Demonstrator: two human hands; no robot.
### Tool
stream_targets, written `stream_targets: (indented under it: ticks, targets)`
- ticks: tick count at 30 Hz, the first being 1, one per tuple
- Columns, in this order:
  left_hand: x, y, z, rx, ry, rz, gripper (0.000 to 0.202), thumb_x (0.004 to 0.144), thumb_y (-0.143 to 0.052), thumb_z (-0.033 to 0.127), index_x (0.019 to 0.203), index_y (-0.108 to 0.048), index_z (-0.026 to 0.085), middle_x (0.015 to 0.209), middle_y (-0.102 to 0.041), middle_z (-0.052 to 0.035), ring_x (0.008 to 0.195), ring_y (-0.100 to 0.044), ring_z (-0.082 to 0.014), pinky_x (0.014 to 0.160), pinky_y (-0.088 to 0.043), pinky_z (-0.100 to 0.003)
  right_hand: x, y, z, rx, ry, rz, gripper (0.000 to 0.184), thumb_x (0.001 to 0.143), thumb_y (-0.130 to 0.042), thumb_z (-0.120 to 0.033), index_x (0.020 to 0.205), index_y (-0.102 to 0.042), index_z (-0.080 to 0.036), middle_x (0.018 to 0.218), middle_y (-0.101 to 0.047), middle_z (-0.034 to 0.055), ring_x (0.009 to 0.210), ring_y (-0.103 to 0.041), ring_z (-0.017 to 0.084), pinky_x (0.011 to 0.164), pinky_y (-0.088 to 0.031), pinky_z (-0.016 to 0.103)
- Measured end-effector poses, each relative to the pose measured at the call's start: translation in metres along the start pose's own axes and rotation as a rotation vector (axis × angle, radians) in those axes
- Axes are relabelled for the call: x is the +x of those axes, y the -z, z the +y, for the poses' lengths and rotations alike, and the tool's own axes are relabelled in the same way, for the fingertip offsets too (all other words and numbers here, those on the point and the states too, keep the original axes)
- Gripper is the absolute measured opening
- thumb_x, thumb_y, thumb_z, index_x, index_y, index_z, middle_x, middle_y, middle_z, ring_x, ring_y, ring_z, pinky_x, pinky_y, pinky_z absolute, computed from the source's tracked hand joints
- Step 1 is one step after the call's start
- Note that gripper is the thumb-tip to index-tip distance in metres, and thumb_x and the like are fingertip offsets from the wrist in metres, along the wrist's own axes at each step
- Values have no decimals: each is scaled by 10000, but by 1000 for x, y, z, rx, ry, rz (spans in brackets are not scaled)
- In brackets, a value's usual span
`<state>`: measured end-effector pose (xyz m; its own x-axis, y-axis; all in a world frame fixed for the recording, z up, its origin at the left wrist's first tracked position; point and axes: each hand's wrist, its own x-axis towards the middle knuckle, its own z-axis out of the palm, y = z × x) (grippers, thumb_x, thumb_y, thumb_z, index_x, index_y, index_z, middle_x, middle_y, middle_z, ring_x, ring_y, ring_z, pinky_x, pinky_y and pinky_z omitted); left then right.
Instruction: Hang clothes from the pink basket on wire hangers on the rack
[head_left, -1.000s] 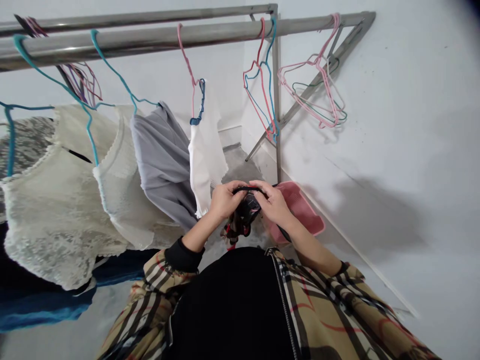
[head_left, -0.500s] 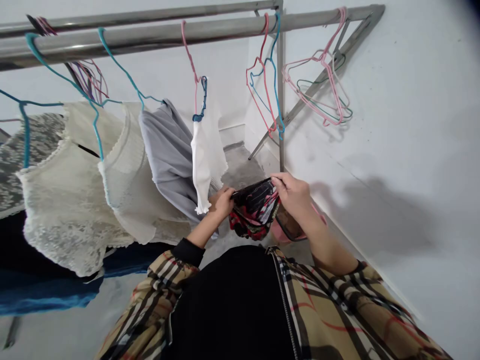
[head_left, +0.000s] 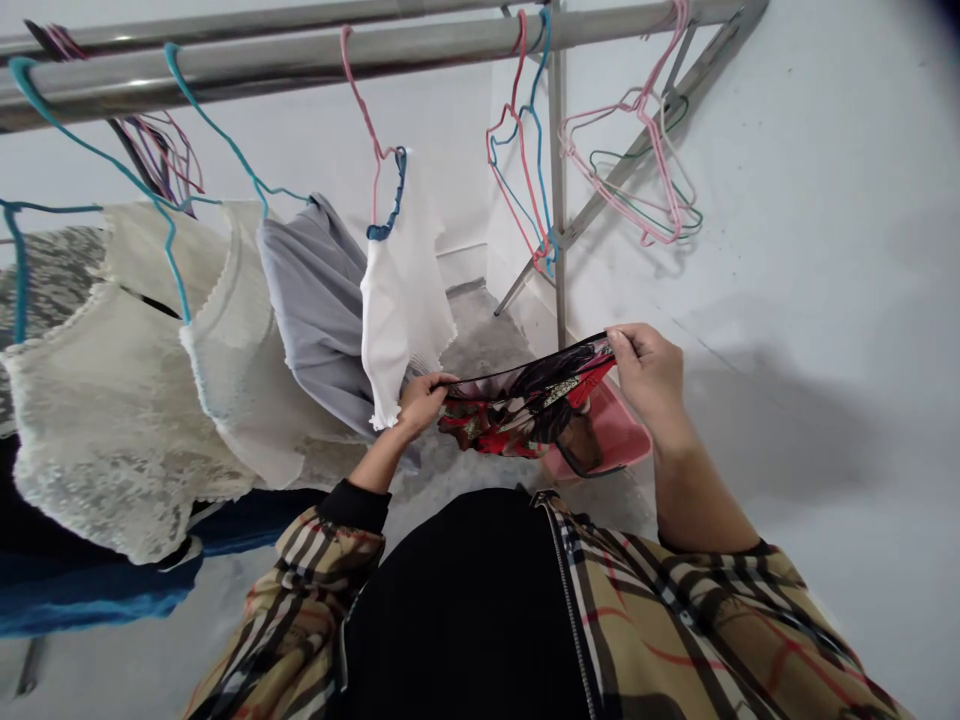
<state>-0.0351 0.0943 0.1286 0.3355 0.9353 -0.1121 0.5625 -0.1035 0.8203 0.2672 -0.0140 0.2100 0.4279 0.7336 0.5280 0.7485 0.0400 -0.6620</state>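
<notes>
A dark garment with a red, black and white print (head_left: 517,405) is stretched between my two hands, its black edge pulled nearly straight. My left hand (head_left: 422,403) pinches one end of that edge, close beside the hem of a hanging white garment (head_left: 397,310). At the other end, higher and to the right, my right hand (head_left: 646,372) is closed on the edge. The garment's lower part hangs in folds, so its exact kind does not show. Below its right side is a pink basin (head_left: 626,440), partly covered by the cloth, with something brown in it.
A metal rail (head_left: 277,72) crosses overhead. A grey garment (head_left: 322,300) and cream lace tops (head_left: 112,420) hang at left. Red and blue hangers (head_left: 517,150) and pink and green hangers (head_left: 652,150) hang toward the right. A white wall (head_left: 825,300) stands on my right.
My hands have moved apart, the right one going right and slightly up, the left one slightly left. The bunched printed garment is now spread wide, and more of the pink basin shows.
</notes>
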Motion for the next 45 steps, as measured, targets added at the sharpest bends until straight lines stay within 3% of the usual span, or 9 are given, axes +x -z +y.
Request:
stream_targets:
  ticks: [4,8,16,18,24,29,37,40,45]
  targets:
    - [0,-6,3,-294,84,-135,360,792,-516,236,1097,-678,134,853,-745,-66,729,-683,-162,689,-554,-273,3,-2,0,136,-69,24,373,883,-538,-518,902,-706,-186,818,-722,42,755,-654,178,718,-505,306]
    - [-4,-5,4,-637,186,-323,419,714,-691,341,1087,-685,149,896,-750,-65,755,-694,-166,736,-558,-289,7,-4,2,228,-128,70,324,882,-548,-471,922,-707,-191,778,-702,30,693,-631,164,669,-503,301]
    - [-8,-4,6,-486,126,-596,446,699,-736,490,973,-740,138,866,-757,-71,728,-679,-174,714,-531,-287,4,-3,-18,398,-155,59,280,870,-586,-450,916,-706,-201,646,-606,-14,553,-530,109,537,-442,254]
    - [-6,-7,4,-369,72,-581,420,716,-701,488,943,-745,137,856,-753,-61,737,-670,-179,708,-523,-282,2,-1,-25,436,-153,43,278,853,-612,-458,912,-713,-205,633,-598,-17,540,-515,103,524,-435,250]
    - [0,-8,-6,-45,22,-284,160,667,-696,308,769,-755,200,764,-722,-26,781,-623,-198,722,-482,-263,2,3,-19,473,-124,137,235,833,-651,-416,938,-729,-221,745,-670,9,616,-577,116,618,-501,292]
    - [-1,-6,-6,-194,127,-207,196,661,-687,227,849,-711,176,816,-692,-45,719,-613,-170,680,-499,-272,3,5,5,370,-92,173,224,836,-655,-382,968,-731,-218,826,-696,28,724,-633,142,717,-537,330]
    - [0,-6,-2,-557,174,-245,245,669,-703,262,876,-620,161,847,-651,-20,575,-558,-64,546,-463,-184,-1,5,16,403,-187,161,269,809,-676,-405,993,-722,-214,760,-670,1,637,-610,120,612,-564,292]
    - [-2,-8,-3,-524,103,-374,151,691,-637,239,803,-677,147,878,-693,-44,664,-610,-100,602,-477,-198,0,3,12,402,-179,157,266,820,-662,-397,1010,-719,-220,746,-665,-3,638,-614,121,614,-573,294]
    - [-8,-21,-7,-200,-59,-717,299,683,-525,143,887,-743,149,773,-720,-30,719,-623,-153,676,-481,-238,1,-3,7,384,-154,148,242,827,-646,-375,1002,-722,-227,854,-712,21,773,-671,148,710,-590,320]
